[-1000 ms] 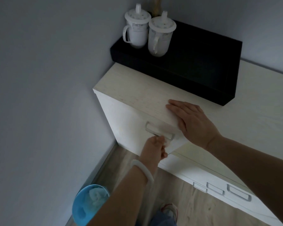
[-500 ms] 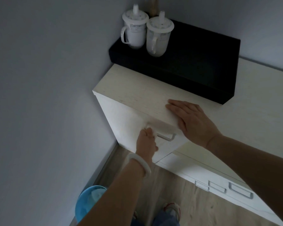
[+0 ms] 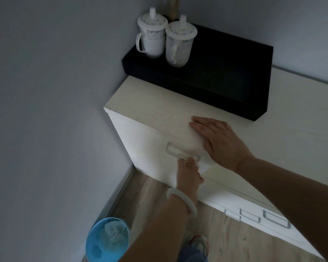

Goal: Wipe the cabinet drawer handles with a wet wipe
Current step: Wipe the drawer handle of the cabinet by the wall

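Observation:
A pale wood cabinet (image 3: pixel 140 103) stands in the room's corner. Its top drawer front carries a silver bar handle (image 3: pixel 173 152). My left hand (image 3: pixel 188 172), a white bangle on the wrist, reaches up from below to the right part of that handle and pinches a small white wet wipe (image 3: pixel 184 160) against it; the wipe is mostly hidden by my fingers. On the cabinet's top edge my right hand (image 3: pixel 219 141) lies flat with straight fingers, just above the handle. Lower drawer handles (image 3: pixel 275 221) show at the lower right.
A black box (image 3: pixel 225 76) sits at the back of the cabinet top with two white lidded mugs (image 3: pixel 165 37) on it. A blue bin (image 3: pixel 106 241) holding crumpled wipes stands on the wooden floor by the left wall. My shoe shows at the bottom.
My left hand slid left along the handle, then back to its right part. The right hand stayed flat on the cabinet top. The camera shifted slightly.

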Tool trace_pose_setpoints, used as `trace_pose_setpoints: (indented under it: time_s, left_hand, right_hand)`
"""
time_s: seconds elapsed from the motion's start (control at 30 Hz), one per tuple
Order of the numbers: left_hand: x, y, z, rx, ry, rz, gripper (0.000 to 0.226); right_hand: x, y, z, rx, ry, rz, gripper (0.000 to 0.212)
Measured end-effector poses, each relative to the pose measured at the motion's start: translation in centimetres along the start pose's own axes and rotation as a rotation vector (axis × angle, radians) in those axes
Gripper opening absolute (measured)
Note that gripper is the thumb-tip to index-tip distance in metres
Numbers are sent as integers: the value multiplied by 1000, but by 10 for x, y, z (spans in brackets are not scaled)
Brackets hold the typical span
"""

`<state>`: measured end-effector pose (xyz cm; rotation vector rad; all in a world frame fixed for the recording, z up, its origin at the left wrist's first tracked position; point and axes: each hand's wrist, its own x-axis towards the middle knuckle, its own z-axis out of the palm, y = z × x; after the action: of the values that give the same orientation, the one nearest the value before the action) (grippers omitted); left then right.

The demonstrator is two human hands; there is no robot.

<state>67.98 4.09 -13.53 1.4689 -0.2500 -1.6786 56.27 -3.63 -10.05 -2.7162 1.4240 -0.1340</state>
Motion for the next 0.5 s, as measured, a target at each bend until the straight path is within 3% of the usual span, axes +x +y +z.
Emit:
trace_pose_setpoints:
  time_s: [0.13,0.33,0.5]
  left_hand:
    - [-17,-22,31,59,-100,-49,16]
    - [-15,-6,38,-373,-39,-152,25]
    - [-13,-11,29,-427,3,-141,18]
  right_hand:
    - [0,-1,-1,3,-5,-5,56]
    - [0,1,0,16,-2,-5,55]
    - [0,1,1,18,2,-5,56]
